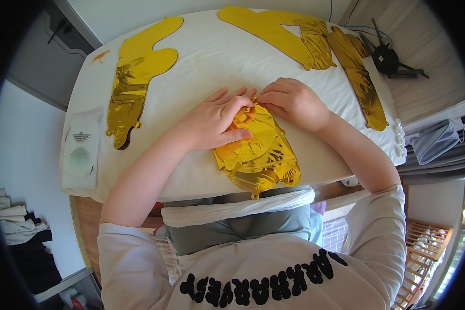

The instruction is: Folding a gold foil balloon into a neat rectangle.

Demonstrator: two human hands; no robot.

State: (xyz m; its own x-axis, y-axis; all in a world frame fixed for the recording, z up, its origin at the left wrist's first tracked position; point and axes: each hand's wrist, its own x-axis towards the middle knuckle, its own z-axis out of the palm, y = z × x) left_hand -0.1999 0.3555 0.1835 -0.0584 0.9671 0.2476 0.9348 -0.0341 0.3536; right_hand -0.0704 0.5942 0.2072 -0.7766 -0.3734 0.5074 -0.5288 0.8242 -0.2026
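Note:
A flat, crumpled gold foil balloon lies at the near edge of a table under a white cloth. My left hand rests flat on the balloon's upper left part, fingers spread and pressing on it. My right hand pinches the balloon's top edge between fingertips, just beside my left fingers. The balloon's lower end hangs slightly over the table edge.
More flat gold foil balloons lie on the cloth: one at the left, one at the far middle, a long one at the right. A clear plastic packet sits at the left edge. A black stand lies beyond.

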